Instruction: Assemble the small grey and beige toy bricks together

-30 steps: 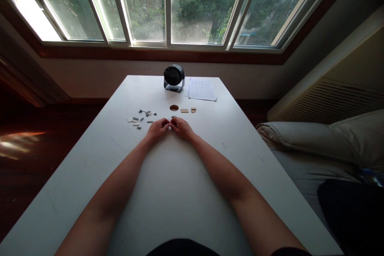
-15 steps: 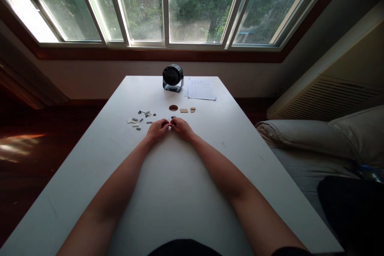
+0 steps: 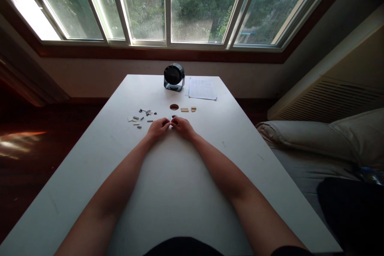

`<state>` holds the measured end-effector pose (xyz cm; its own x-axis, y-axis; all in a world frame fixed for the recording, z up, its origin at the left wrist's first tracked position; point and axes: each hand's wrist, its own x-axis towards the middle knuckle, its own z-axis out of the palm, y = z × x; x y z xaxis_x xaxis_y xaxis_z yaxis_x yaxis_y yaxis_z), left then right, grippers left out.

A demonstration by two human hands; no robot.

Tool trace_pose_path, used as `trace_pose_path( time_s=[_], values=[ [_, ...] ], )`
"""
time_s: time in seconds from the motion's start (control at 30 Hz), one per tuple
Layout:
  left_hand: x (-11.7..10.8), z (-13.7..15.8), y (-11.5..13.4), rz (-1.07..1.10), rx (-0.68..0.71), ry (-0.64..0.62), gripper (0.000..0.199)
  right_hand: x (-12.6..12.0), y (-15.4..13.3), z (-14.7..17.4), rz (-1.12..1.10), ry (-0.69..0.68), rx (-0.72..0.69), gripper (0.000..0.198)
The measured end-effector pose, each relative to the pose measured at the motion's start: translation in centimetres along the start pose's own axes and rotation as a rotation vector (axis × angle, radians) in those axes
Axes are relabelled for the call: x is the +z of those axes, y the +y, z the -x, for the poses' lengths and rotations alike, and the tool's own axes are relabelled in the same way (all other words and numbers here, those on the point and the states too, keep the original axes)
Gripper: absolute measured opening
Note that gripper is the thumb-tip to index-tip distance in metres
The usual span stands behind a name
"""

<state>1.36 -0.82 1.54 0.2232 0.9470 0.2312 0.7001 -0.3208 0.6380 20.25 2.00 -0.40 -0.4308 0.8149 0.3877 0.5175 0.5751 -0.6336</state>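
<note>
My left hand (image 3: 159, 128) and my right hand (image 3: 182, 128) meet over the white table (image 3: 177, 192), fingertips close together. Both have curled, closed fingers. Whatever they pinch is too small and too hidden to name. Just beyond the fingertips shows a small dark and whitish round item (image 3: 173, 117), partly covered by my right hand. Left of my left hand lie several small grey and pale building pieces (image 3: 136, 118), scattered loosely. Past my right hand are two tan studded pieces, one longer (image 3: 184, 109) and one shorter (image 3: 193, 109).
A round hole (image 3: 174, 107) pierces the tabletop beyond my hands. Behind it stands a small black fan (image 3: 174, 77), with a printed paper sheet (image 3: 202, 89) to its right. A cushioned seat (image 3: 312, 140) borders the table's right side, and windows (image 3: 198, 8) rise beyond the far edge.
The view has shifted very slightly. Both hands stay together in the same place, with hardly any visible finger movement.
</note>
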Motion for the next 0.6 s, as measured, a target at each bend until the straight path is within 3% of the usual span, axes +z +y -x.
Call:
trace_pose_path(
  time_s=[0.37, 0.6],
  values=[
    [0.29, -0.05, -0.49, 0.034, -0.006, 0.002, 0.026, 0.06, -0.09, -0.07, -0.155, 0.031, -0.020, 0.009],
    [0.30, -0.03, -0.50, 0.072, 0.003, 0.011, 0.026, 0.16, -0.20, -0.05, -0.143, 0.051, -0.022, 0.008]
  ],
)
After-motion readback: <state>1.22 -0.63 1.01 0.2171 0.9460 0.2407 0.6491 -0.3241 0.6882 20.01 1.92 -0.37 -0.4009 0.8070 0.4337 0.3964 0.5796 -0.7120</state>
